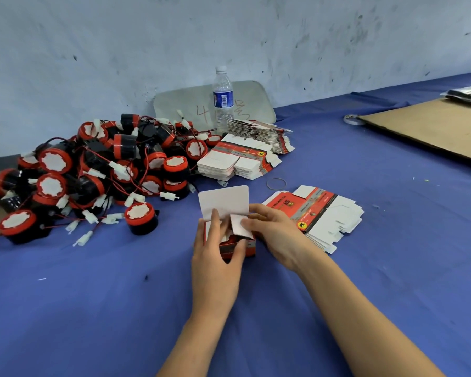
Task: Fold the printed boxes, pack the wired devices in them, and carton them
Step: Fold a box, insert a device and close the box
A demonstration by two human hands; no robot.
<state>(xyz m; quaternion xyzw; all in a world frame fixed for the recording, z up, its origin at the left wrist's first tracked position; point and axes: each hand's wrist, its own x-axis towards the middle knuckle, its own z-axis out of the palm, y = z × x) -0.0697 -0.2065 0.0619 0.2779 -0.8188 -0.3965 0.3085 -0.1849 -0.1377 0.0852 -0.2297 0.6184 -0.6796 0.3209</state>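
The printed box (250, 246), light thin card that likely creases easily, stands on the tabletop (114, 300) in the grip of the left hand (215, 257), while the right hand (276, 232) pinches its side flap (238, 226), the stiffer walls just below that pinch looking the safer hold.

a pale blue-white wall (229, 28), scuffed with dark marks, runs along the far side. a blue cloth covers the desk (378, 240). a grey rounded board (180, 107) leans on the wall; flat brown cardboard (433, 126) lies far right.
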